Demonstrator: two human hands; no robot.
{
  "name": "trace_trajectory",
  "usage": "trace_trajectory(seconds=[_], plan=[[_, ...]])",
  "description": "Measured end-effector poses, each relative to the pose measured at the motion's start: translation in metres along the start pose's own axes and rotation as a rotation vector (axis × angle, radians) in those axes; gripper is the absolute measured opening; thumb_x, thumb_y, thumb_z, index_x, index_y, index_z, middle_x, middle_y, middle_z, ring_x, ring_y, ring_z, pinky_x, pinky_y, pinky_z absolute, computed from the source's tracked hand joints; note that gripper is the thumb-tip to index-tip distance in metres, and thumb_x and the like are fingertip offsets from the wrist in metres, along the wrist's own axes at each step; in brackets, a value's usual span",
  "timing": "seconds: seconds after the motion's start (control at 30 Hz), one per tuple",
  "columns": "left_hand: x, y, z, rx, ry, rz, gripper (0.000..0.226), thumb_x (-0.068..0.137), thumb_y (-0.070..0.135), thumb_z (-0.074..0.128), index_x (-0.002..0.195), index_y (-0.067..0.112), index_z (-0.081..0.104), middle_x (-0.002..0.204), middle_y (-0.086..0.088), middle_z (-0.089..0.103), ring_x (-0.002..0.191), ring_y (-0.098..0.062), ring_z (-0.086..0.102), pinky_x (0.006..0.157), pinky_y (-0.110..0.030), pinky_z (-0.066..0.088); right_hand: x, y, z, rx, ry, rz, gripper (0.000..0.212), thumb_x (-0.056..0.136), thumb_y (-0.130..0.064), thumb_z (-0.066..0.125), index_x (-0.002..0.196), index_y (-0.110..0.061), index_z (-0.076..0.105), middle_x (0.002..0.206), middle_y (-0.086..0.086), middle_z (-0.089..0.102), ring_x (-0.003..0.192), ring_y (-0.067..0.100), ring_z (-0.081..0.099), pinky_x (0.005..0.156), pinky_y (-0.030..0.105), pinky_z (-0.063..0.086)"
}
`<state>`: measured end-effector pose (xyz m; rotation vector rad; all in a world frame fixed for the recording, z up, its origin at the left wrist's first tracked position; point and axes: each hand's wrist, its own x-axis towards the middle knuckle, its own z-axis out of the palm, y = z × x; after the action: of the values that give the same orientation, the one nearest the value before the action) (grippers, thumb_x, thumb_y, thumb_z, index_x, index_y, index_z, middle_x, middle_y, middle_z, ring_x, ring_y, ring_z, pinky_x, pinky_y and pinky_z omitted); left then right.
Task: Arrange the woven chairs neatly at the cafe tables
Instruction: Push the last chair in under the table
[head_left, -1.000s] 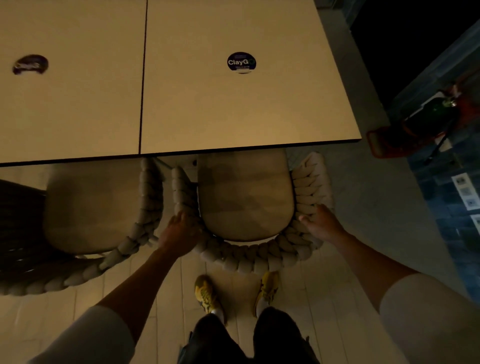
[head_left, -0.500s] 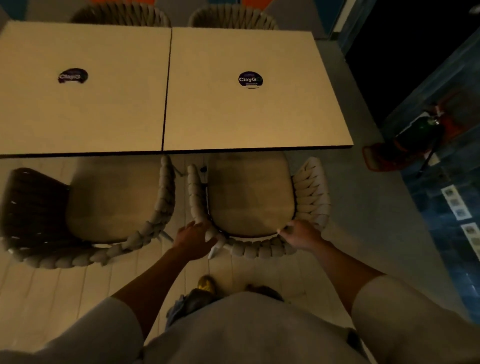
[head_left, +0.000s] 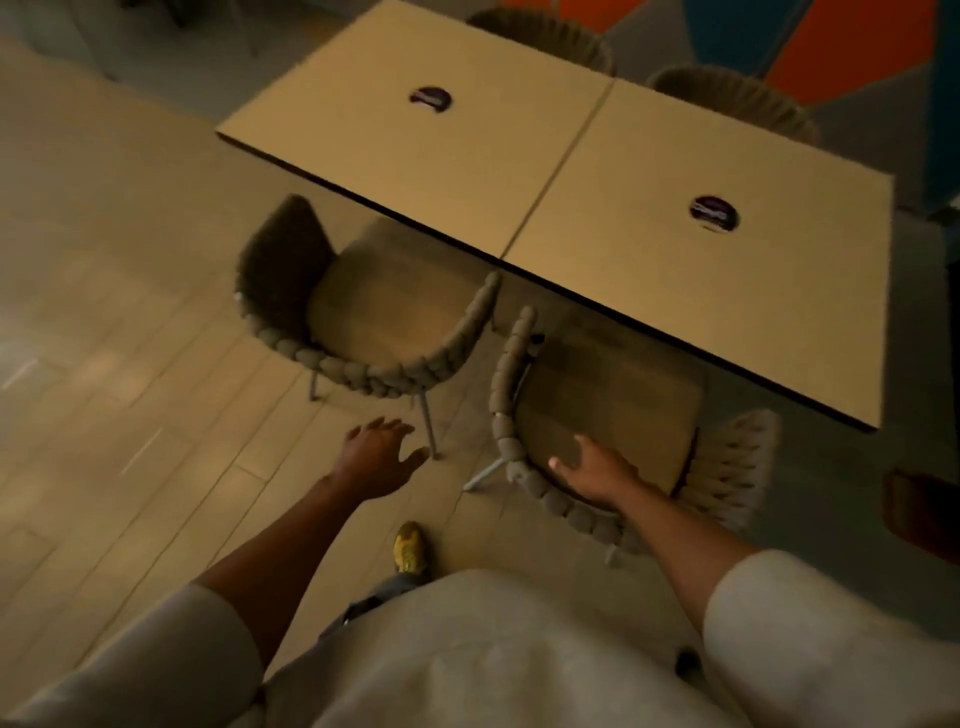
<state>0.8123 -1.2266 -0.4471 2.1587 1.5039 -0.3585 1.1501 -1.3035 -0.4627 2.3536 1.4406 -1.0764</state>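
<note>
The fingers (head_left: 387, 426) of the left hand (head_left: 376, 457) are spread apart and hold nothing. The hand hangs above the pale plank floor (head_left: 130, 389), just beside a thin metal leg (head_left: 428, 426) of the left beige rope-woven chair (head_left: 384, 322). The right hand (head_left: 597, 470) is also spread, fingers straight. It lies over the braided back rim of the right beige rope-woven chair (head_left: 613, 395), its fingertips above the tan seat cushion (whether it presses on the rim I cannot tell).

Both chairs stand side by side, close but apart, with their seat fronts tucked under the near edge of two square tan tabletops (head_left: 519, 171) pushed together. Each tabletop carries a round dark sticker (head_left: 430, 98). Two more woven chair backs (head_left: 737, 98) show beyond the far edge, in front of an orange and blue wall (head_left: 831, 41). A yellow shoe (head_left: 410, 545) stands on the planks between the arms, above a pale shirt (head_left: 493, 649). The room is dim.
</note>
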Motion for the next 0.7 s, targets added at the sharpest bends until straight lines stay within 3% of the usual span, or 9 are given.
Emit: trace_trajectory(seconds=[0.13,0.33,0.43,0.6,0.7], plan=[[-0.030,-0.047,-0.010,-0.051,0.047,-0.125,0.070,0.096,0.071,0.037,0.148,0.025,0.046,0.155,0.002,0.046,0.145,-0.024,0.038,0.117,-0.051,0.034,-0.003,-0.066,0.003,-0.003,-0.019,-0.121,0.099,0.087,-0.073,0.053,0.162,-0.024,0.011,0.165,0.012,0.026,0.148,0.037,0.032,0.117,0.052,0.033],[-0.045,-0.110,-0.041,-0.082,0.158,-0.166,0.072,0.095,0.071,0.039,0.147,0.022,0.047,0.152,-0.002,0.050,0.141,-0.024,0.045,0.114,-0.048,0.039,0.000,-0.150,0.017,0.064,-0.001,-0.181,0.100,0.087,-0.068,0.060,0.162,-0.018,0.015,0.165,0.013,0.026,0.148,0.035,0.034,0.118,0.047,0.035],[-0.046,-0.148,-0.057,-0.094,0.178,-0.147,0.073,0.095,0.072,0.040,0.147,0.022,0.046,0.149,-0.003,0.053,0.137,-0.024,0.049,0.111,-0.049,0.042,-0.003,-0.188,0.025,0.075,0.020,-0.139,0.099,0.091,-0.065,0.058,0.162,-0.011,0.013,0.166,0.015,0.021,0.151,0.035,0.026,0.121,0.045,0.029],[-0.039,-0.214,-0.083,-0.094,0.171,-0.081,0.073,0.096,0.069,0.043,0.150,0.019,0.042,0.148,-0.007,0.053,0.134,-0.026,0.051,0.107,-0.046,0.046,-0.004,-0.234,0.051,0.174,0.095,0.005,0.100,0.090,-0.077,0.043,0.162,-0.015,0.011,0.166,0.015,0.020,0.151,0.037,0.026,0.121,0.049,0.028],[-0.028,-0.244,-0.101,-0.073,0.160,-0.042,0.073,0.097,0.067,0.044,0.150,0.017,0.041,0.146,-0.010,0.055,0.132,-0.028,0.052,0.104,-0.045,0.047,-0.007,-0.254,0.059,0.217,0.150,0.056,0.095,0.094,-0.074,0.041,0.162,-0.015,0.012,0.167,0.014,0.019,0.152,0.036,0.024,0.121,0.047,0.026]])
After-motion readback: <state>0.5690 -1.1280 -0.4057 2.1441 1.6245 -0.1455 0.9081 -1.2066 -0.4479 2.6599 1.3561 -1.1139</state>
